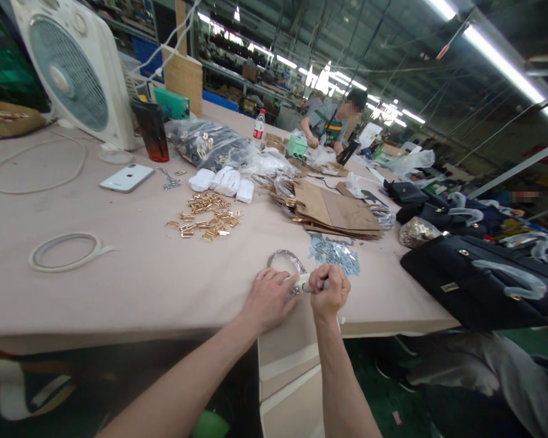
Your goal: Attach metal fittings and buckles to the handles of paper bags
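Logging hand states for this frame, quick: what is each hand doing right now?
Left hand: open, palm down on the table, fingertips at a small metal piece.
Right hand: closed around a small whitish tool.

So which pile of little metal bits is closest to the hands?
The silvery-grey pile, just beyond the right hand gripping a white stick. The gold pile lies farther off to the left.

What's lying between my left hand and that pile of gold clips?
Nothing: the head view shows bare table between the left hand and the gold clips.
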A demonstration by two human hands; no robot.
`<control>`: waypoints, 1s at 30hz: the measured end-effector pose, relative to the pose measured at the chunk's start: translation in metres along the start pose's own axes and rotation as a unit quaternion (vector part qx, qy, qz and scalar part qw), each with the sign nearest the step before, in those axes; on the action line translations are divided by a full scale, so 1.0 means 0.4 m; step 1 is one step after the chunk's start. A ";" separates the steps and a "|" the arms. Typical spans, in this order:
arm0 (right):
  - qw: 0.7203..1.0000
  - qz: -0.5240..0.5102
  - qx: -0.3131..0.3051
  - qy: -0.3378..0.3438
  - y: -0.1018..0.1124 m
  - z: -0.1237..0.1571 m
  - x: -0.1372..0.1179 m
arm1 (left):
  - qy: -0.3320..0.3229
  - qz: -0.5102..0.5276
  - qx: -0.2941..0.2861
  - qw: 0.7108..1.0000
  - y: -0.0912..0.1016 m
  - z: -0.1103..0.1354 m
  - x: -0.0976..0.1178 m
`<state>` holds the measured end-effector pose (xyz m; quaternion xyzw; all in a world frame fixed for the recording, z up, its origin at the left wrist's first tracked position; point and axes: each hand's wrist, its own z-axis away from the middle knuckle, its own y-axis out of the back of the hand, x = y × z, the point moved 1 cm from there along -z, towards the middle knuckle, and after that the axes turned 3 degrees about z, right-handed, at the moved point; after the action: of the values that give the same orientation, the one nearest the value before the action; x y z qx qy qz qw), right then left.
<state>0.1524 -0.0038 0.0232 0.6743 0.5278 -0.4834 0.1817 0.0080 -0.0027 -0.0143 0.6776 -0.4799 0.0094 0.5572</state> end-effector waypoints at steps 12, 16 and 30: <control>0.997 0.040 -0.048 -0.039 -0.014 0.011 0.028 | 0.017 -0.020 0.008 1.000 -0.005 -0.009 0.000; 0.998 0.035 -0.047 -0.034 -0.015 0.003 0.029 | 0.016 -0.022 0.002 1.000 -0.007 -0.010 -0.002; 0.997 0.073 -0.034 0.008 -0.030 0.007 0.010 | 0.027 -0.013 0.001 1.000 -0.004 -0.013 0.002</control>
<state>0.1404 0.0008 0.0215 0.7080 0.4948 -0.4458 0.2349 0.0124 0.0006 -0.0132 0.6834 -0.4560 0.0210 0.5697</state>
